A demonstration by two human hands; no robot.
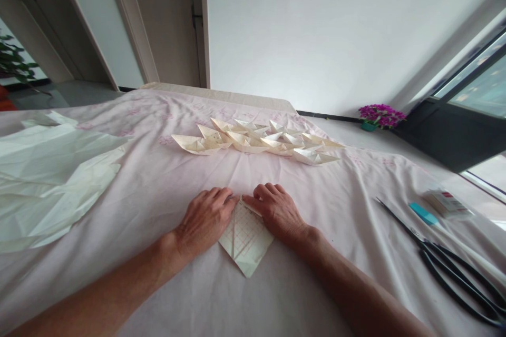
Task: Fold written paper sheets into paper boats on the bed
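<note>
- While the loose sheets [55,179] lie well apart on your left, your left hand [207,218] rests at the far left edge of the folded paper [251,245], thumb towards the far corner. Whether thumb and finger are pinched together on it, I cannot tell. The step looks like creasing: match the edges first, then press outward from that corner.
- The folded paper sits on the tablecloth [190,297] between your hands, nearer you than the paper boats [247,142]. It is a diamond, one corner pointing at you, the opposite one away, between your thumbs. Its long axis seems to run from near corner to far, leaning slightly left at the far end.
- Your right hand [282,213] mirrors the left at the far right edge; its own fingers hide the contact, so I cannot tell if it is clamped. Press as evenly as with the left, lest the layers skew.
- The scissors [425,245] lie farther right, blades angled away and leftward; keep your sweep short of them.
</note>
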